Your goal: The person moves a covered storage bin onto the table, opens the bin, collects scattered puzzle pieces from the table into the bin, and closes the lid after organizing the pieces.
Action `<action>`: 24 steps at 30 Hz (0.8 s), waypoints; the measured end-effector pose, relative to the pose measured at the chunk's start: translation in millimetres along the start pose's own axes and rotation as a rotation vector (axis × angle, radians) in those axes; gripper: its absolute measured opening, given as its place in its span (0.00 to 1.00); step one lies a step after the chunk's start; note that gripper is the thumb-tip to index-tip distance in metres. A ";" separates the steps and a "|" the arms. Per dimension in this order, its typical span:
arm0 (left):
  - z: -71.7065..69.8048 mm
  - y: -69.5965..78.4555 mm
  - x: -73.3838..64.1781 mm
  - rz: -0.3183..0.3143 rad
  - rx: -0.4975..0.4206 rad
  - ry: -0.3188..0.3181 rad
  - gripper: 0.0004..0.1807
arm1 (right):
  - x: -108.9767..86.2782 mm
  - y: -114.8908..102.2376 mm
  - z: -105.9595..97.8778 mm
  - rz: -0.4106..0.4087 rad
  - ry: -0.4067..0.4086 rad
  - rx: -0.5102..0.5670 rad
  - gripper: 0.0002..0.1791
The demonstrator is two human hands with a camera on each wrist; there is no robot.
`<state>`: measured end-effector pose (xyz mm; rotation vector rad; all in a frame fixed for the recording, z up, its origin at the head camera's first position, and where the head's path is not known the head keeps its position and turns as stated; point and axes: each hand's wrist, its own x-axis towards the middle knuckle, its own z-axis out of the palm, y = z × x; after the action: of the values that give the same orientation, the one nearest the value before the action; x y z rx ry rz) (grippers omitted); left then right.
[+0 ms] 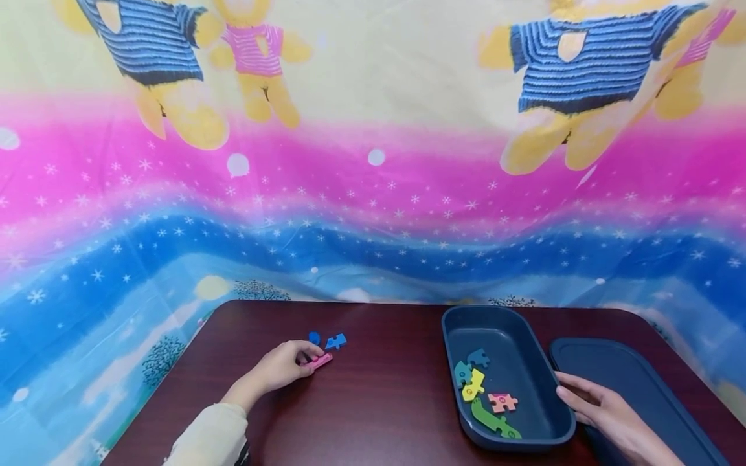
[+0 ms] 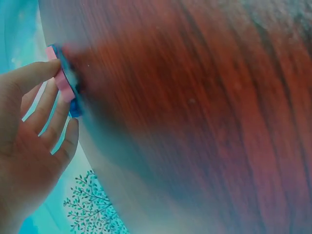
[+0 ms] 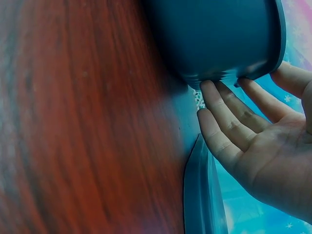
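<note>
My left hand (image 1: 284,367) pinches a pink puzzle piece (image 1: 319,361) between thumb and fingers, low over the left of the table. Just beyond it lie a notched blue puzzle piece (image 1: 336,341) and a small rounded blue piece (image 1: 315,338). In the left wrist view, the pink piece is seen edge-on with blue behind it. On the right, my right hand (image 3: 263,141) touches the outer side of a dark blue-grey box (image 1: 501,441), fingers extended against its wall and thumb at the rim. Inside lie yellow (image 1: 473,386), salmon (image 1: 502,402), green (image 1: 492,419) and teal (image 1: 479,358) puzzle pieces.
A matching dark lid (image 1: 635,388) lies on the table right of the box, partly behind my right forearm. The dark red-brown table (image 1: 379,388) has rounded far corners. A printed cloth (image 1: 373,194) hangs behind and around it.
</note>
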<state>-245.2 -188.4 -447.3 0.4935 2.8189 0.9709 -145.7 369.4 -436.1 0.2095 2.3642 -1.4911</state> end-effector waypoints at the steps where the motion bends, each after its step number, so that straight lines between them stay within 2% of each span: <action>1: -0.4 1.7 0.2 0.006 0.005 0.001 0.14 | -0.3 -0.1 -0.1 -0.001 0.000 0.000 0.42; 7: -0.2 12.1 3.7 0.042 0.027 0.017 0.15 | -0.7 0.2 -0.2 -0.006 -0.001 -0.001 0.41; 16: 9.2 29.1 9.7 0.113 0.072 0.064 0.14 | -0.1 2.4 -0.6 0.007 0.006 0.019 0.43; 24: 18.3 43.6 14.1 0.179 0.091 0.053 0.15 | -0.4 0.6 -0.6 0.013 0.019 0.009 0.44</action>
<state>-242.9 -140.7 -434.9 0.7537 2.9170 0.9006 -145.2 370.2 -436.2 0.2416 2.3668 -1.5002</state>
